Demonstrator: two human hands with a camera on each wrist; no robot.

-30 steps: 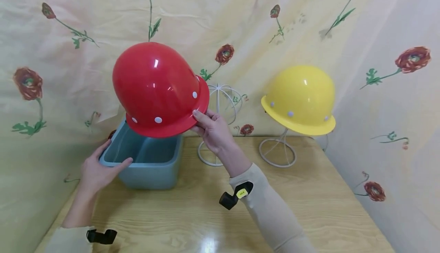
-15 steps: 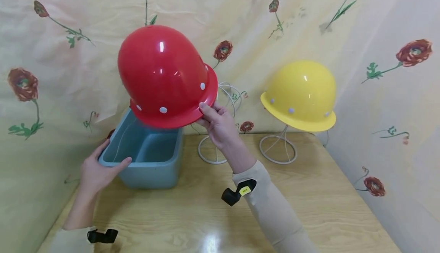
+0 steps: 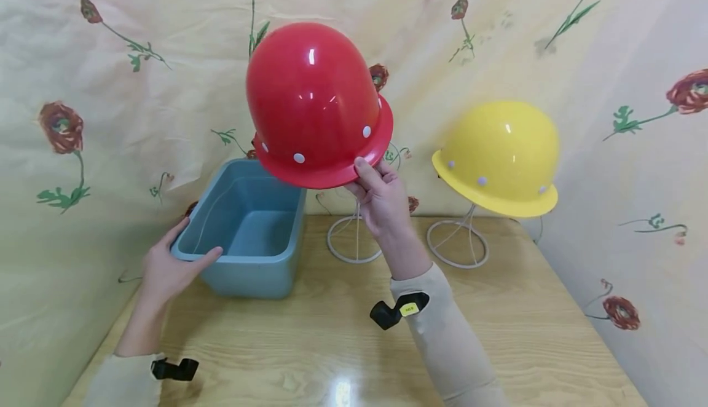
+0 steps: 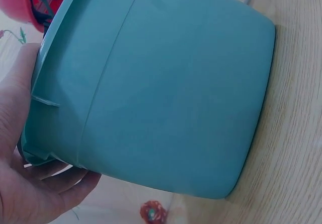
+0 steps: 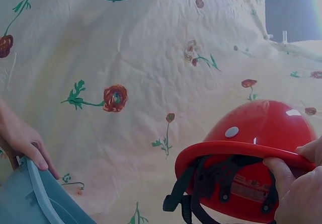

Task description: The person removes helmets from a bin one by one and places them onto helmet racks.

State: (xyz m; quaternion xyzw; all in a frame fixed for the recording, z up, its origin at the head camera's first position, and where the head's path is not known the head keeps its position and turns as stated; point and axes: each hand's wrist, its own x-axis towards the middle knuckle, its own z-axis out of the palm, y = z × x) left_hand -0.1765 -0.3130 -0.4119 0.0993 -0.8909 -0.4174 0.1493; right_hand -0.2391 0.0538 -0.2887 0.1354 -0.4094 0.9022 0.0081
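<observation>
A red hard hat [image 3: 315, 99] with white studs is up in the air, its brim pinched by my right hand [image 3: 383, 201] between thumb and fingers. Its dark inner harness [image 5: 216, 178] and loose strap show in the right wrist view. My left hand [image 3: 168, 268] grips the near left corner of a blue-green plastic bin [image 3: 251, 279], thumb along the front rim and fingers round the outside. In the left wrist view, those fingers [image 4: 70, 186] curl under the bin's rim. The part of the bin's inside in view holds nothing.
A yellow hard hat [image 3: 503, 155] sits on a white wire stand [image 3: 487, 253] at the back right of the wooden table [image 3: 332, 339]. Behind my right hand, another wire stand [image 3: 356, 262] is mostly hidden by the red hat. Flowered cloth [image 3: 166, 106] hangs close behind.
The red hard hat has risen and moved right with my right hand, away from above the bin, and now covers the top of the middle wire stand. My left hand keeps its grip.
</observation>
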